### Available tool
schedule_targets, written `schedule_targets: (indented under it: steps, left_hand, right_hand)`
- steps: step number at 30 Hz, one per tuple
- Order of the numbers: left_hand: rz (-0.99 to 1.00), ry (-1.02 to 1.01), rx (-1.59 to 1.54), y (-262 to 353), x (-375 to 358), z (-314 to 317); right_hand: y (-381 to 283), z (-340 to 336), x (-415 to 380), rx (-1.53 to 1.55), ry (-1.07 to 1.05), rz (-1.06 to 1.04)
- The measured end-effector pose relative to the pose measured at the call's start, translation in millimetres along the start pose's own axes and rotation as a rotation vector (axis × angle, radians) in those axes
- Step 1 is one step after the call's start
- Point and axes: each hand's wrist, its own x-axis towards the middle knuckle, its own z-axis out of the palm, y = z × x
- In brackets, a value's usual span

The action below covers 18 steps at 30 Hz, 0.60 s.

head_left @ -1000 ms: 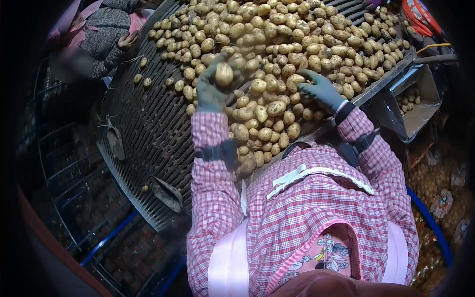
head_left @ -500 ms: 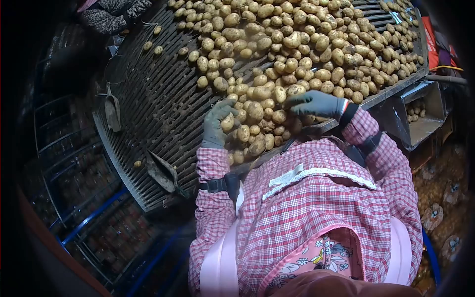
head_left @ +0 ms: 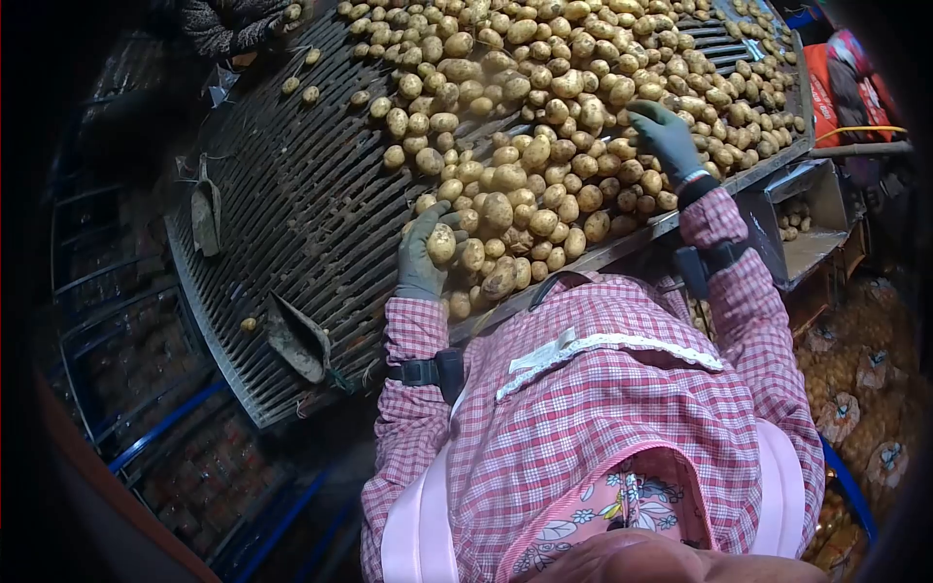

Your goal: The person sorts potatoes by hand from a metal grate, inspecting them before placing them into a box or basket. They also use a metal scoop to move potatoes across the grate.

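Both my hands wear grey-green gloves over a slatted metal rack piled with potatoes (head_left: 583, 83). At the left edge of the pile, my left hand (head_left: 420, 267) curls around a round potato (head_left: 441, 244), which shows between thumb and fingers. My right hand (head_left: 667, 144) is stretched out over the right part of the pile, palm down. Its fingers reach towards the potatoes there, with nothing seen in them. Several more potatoes (head_left: 501, 278) lie between my hands and the rack's near edge.
Two scoops (head_left: 297, 337) (head_left: 205, 216) lie on the rack (head_left: 292, 204) at the left. A metal box (head_left: 812, 248) holding a few potatoes hangs at the right edge. Another person's sleeve (head_left: 222, 27) and hand are at the far left. Filled bags (head_left: 841, 418) stand lower right.
My right hand has moved away from my body and to the right over the pile. My left hand stays at the left edge with a potato. The other person's hand has come into view.
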Motion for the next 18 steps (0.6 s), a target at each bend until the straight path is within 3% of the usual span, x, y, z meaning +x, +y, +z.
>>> schedule_targets:
  steps: [2, 3, 5, 6, 8, 9, 10, 12, 14, 15, 18]
  left_hand:
    - [-0.007, 0.007, -0.026, -2.2, 2.5, 8.9]
    - [-0.011, 0.015, -0.036, -4.3, 3.3, 13.3]
    - [0.027, -0.166, -0.059, -7.8, 7.1, 18.0]
    - [0.047, -0.254, -0.070, -9.5, 8.9, 20.5]
    - [0.014, -0.246, -0.117, -9.1, 4.4, 31.6]
    - [-0.020, -0.186, -0.101, -4.6, -4.0, 35.0]
    - [-0.053, -0.122, -0.088, 4.7, -16.6, 40.8]
    - [0.008, -0.047, -0.056, -0.7, -21.5, 17.5]
    - [0.033, 0.029, 0.062, -6.2, -27.2, -10.3]
    - [0.029, 0.067, 0.161, -6.5, -33.0, -25.7]
    - [-0.035, 0.137, 0.470, -9.7, -53.7, -36.3]
  right_hand:
    - [11.3, 19.8, 23.1, -0.140, -0.060, -0.044]
    - [13.1, 33.0, 28.3, -0.369, -0.035, -0.100]
    - [28.6, 61.9, 42.1, -0.684, -0.026, -0.176]
    - [41.8, 73.0, 46.5, -0.838, 0.086, -0.241]
    - [44.0, 75.1, 55.4, -0.840, 0.096, -0.152]
    - [46.9, 68.3, 56.3, -0.794, 0.049, -0.209]
    - [45.7, 63.4, 49.2, -0.624, 0.032, -0.168]
    - [71.7, 39.4, 65.2, -0.430, -0.038, -0.137]
    - [44.3, 29.5, 22.1, -0.335, 0.051, -0.069]
    - [54.7, 25.2, 15.8, -0.133, 0.074, -0.044]
    - [63.3, 28.7, -20.3, -0.327, 0.156, -0.471]
